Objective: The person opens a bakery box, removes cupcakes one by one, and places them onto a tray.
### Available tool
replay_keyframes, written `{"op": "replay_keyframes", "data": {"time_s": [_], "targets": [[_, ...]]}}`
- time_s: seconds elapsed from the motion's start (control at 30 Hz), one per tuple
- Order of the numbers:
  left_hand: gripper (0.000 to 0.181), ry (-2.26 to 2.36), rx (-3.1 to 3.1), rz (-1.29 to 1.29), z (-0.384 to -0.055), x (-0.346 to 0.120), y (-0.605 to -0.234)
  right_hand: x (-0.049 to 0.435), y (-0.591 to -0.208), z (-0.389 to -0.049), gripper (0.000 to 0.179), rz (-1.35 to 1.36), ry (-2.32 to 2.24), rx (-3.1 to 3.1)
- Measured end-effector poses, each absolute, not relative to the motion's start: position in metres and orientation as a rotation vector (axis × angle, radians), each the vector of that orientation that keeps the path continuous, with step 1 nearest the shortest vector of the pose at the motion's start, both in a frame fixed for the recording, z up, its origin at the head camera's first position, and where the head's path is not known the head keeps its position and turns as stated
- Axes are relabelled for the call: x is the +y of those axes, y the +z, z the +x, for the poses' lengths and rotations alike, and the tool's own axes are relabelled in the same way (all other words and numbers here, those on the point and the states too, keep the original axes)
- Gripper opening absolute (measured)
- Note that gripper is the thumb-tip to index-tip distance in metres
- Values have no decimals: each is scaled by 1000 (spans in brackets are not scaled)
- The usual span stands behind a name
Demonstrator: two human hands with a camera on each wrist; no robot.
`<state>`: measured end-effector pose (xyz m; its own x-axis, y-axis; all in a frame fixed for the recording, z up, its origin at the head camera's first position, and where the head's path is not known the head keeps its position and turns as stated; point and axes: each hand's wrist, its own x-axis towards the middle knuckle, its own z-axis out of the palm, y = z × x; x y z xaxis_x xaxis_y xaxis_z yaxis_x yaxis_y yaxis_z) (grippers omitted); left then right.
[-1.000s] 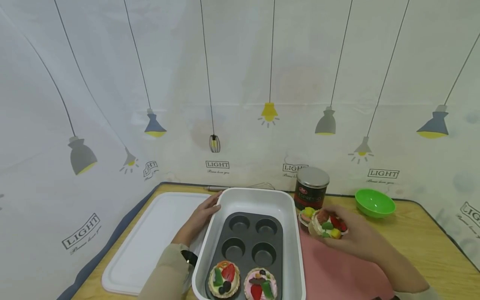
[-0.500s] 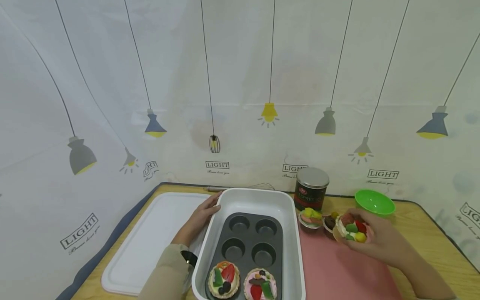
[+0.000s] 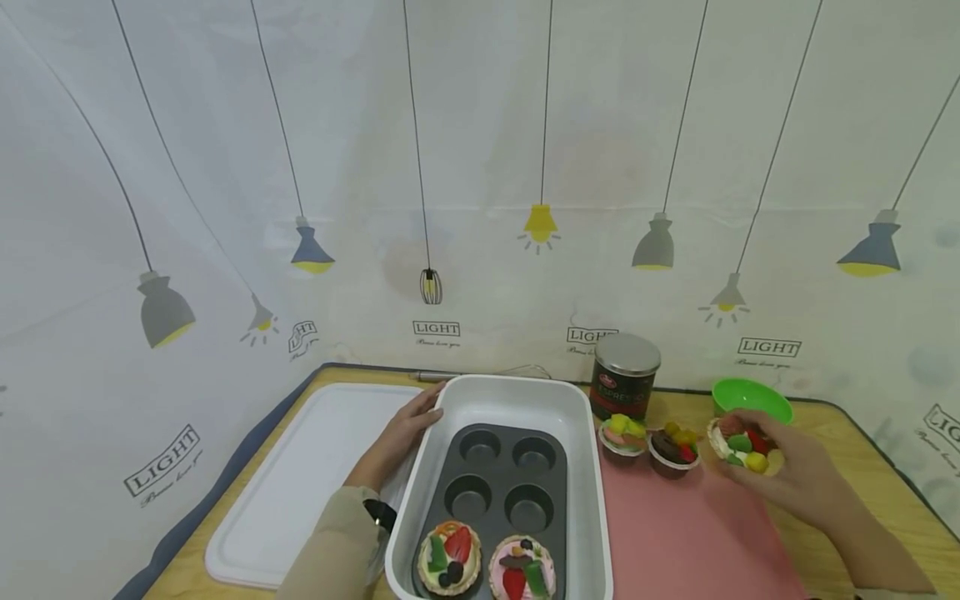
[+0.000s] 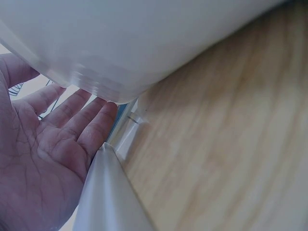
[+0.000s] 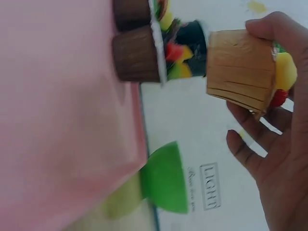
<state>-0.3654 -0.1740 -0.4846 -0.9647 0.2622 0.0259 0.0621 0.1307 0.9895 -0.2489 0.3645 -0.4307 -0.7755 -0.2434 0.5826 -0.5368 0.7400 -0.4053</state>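
Right hand (image 3: 798, 473) pinches fruit cupcake (image 3: 738, 446), farther right of white pan (image 3: 594, 487) than a second ago. Brown-cased cupcakes (image 3: 672, 454), right of pan, now show whole; reads as carried past them, not yet set down. Left hand (image 3: 399, 435) touches pan's left side, fingers extended.

A: Head view looks forward and down across the table (image 3: 847, 437) to the backdrop (image 3: 480, 167); the wrists?
B: Left looks close along the white tray (image 4: 120, 48); right, near, turned sideways, shares the green bowl (image 5: 166, 183) with head
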Motion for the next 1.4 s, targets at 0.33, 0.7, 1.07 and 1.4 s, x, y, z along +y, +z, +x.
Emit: {"op": "replay_keyframes", "data": {"time_s": [0.33, 0.7, 1.07, 1.4], "targets": [[57, 1928, 2241, 349, -365, -174, -484, 392, -466, -259, 61, 432, 940, -2483], [58, 1933, 2239, 329, -367, -173, -484, 388, -479, -266, 64, 486, 912, -2545], [59, 1938, 2234, 331, -366, -175, -484, 385, -475, -264, 68, 512, 904, -2542], [61, 1926, 2242, 342, -366, -175, -484, 365, -449, -258, 70, 752, 989, -2377]]}}
